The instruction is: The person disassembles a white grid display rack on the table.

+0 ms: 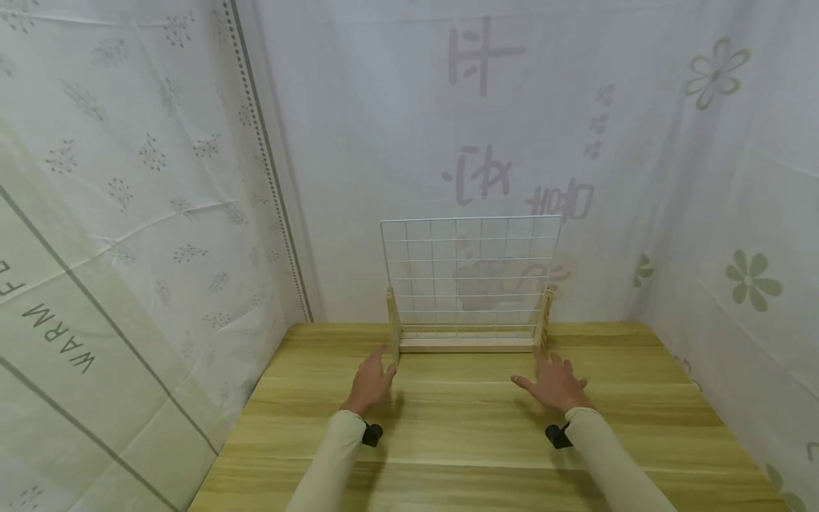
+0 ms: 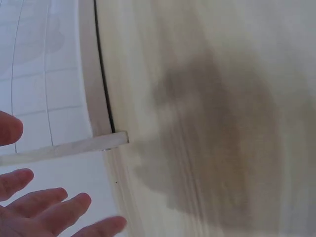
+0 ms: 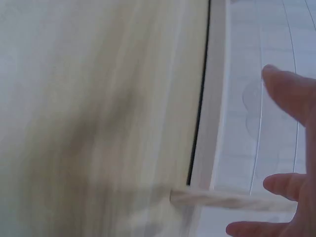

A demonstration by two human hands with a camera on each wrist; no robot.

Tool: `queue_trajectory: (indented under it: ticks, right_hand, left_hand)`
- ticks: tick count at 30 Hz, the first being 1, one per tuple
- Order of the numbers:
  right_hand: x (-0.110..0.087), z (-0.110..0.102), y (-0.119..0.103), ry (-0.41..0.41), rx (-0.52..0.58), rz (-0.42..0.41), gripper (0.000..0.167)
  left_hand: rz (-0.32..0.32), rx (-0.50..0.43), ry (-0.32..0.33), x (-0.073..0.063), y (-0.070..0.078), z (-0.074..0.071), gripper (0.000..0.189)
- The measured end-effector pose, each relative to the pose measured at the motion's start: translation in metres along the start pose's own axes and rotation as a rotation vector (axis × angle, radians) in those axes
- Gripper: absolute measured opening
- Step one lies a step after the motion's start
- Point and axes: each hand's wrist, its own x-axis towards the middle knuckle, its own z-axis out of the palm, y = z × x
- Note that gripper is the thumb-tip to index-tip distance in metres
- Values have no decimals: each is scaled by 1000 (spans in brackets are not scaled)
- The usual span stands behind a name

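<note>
A white wire grid panel [image 1: 470,277] stands upright in a wooden base [image 1: 467,345] near the back of the table. Its left wooden upright [image 1: 393,320] is nearest to my left hand [image 1: 371,380], whose fingers are spread and hold nothing. On the other side my right hand [image 1: 555,382] spreads its fingers in front of the right wooden upright [image 1: 544,318]. In the left wrist view the fingers [image 2: 64,215] appear around the end of the upright, apart from it as far as I can tell. The right wrist view shows the thumb [image 3: 286,91] over the grid.
The wood-grain table [image 1: 461,441] ends just behind the base. Pale printed curtains [image 1: 358,142] hang behind it and on both sides. A small black device [image 1: 372,434] is strapped to each wrist.
</note>
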Motion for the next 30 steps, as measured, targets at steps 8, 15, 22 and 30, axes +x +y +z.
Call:
queue_trajectory:
  ticks: [8,15,22,30]
  right_hand:
    - [23,-23,21,8,130,-40,79]
    - [39,-51,27,-36,278,46,81]
    - [49,-69,27,-37,300,55,78]
    - [59,-80,13,111,370,23,67]
  left_hand:
    - [-29,-165,21,27,8,-15,54]
    - [-74,-296,59,54,25,-31,52]
    - [-70,-332,94,73,39,-35,53]
    - [-87,-350,76,84,45,-38,55]
